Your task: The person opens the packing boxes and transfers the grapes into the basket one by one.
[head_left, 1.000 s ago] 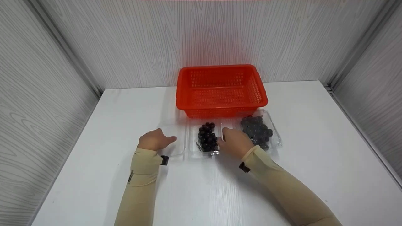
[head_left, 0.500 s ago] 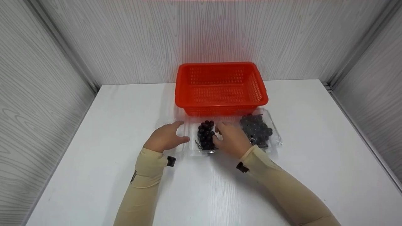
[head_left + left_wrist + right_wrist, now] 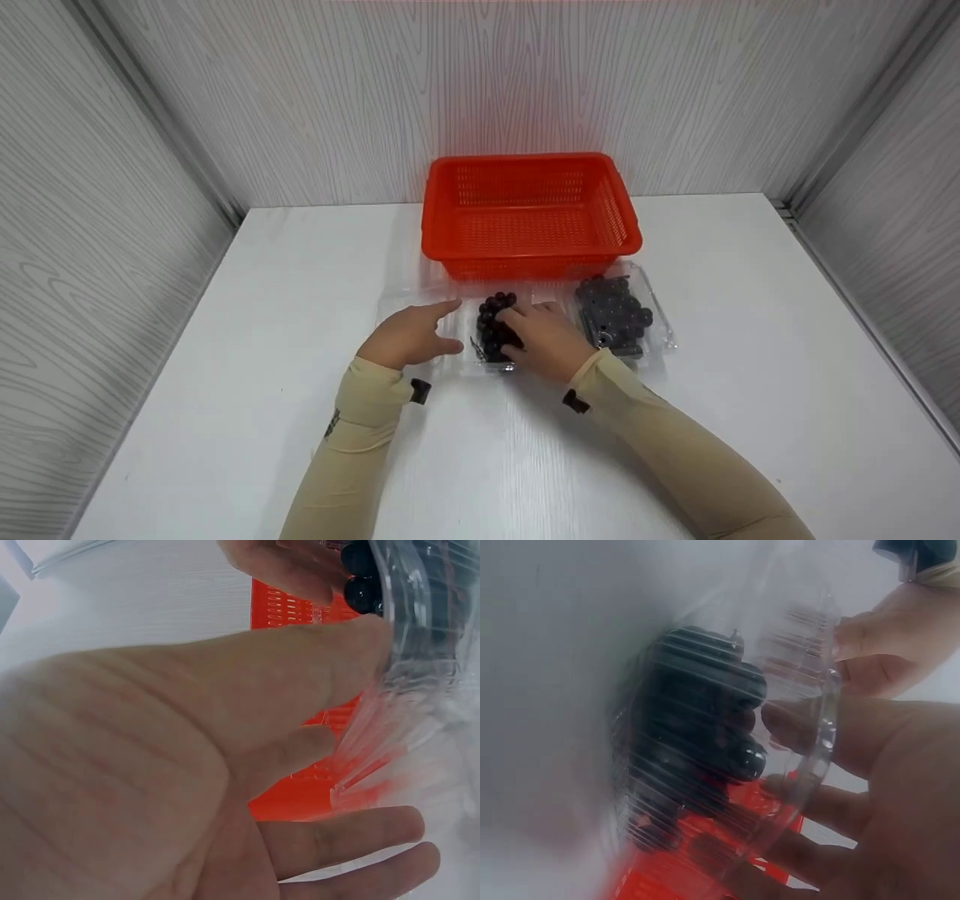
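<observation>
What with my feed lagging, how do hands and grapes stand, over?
Left hand open, fingers spread. Right hand at the middle grape bunch, firm grip unclear. Bunch inside clear box, its low walls around it; red basket just behind.

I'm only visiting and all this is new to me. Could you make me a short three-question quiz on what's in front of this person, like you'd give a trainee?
1. Multiple choice: what colour is the basket?
A) Blue
B) Red
C) Green

2. True or false: in the head view, the basket stands farther back than both the left hand and the right hand.

3. Short answer: which hand's fingers reach over the bunch of grapes that lies between the hands?

Key:
1. B
2. True
3. The right hand's
</observation>
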The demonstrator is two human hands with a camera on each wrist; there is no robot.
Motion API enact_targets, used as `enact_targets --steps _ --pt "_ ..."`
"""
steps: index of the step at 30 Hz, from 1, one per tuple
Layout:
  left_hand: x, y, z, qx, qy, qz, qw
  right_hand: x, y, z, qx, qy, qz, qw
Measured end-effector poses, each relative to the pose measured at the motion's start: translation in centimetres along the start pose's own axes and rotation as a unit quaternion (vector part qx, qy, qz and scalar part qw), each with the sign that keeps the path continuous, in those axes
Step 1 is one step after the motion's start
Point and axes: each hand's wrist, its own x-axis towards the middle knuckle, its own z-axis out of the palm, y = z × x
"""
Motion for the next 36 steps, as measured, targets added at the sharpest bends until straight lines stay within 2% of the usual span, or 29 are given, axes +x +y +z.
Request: enact_targets --steps 4,9,15,20,30,36 --pt "0.0 0.1 0.0 -0.005 0.002 -0.017 0.9998 0.3 -0.2 -0.4 -0.011 -0.024 -0.007 0.9996" --pt "0.1 0.2 -0.1 -0.005 0.006 -0.031 0.9995 0.9 -0.5 -1.2 -0.050 -0.051 -0.023 0.9972" --pt "0.0 0.5 0.1 0.016 0.004 -0.023 0.9996 1.5 -1.0 -1.4 -0.110 -0.091 -0.043 0.9888" --pt "0.0 0.7 0.5 0.039 -0.003 -0.014 0.9991 1.8 -0.9 -1.0 -0.151 -0.093 -0.065 0.9819" --pt "-0.1 1.2 0.6 0.043 -0.024 -0.027 0.9984 2.0 -0.3 -0.1 -0.105 -0.065 -0.056 0.9908" --pt "-0.3 1.1 0.3 0.037 -0.055 -0.044 0.9968 2.5 -0.1 0.3 -0.099 -0.060 -0.045 0.9923"
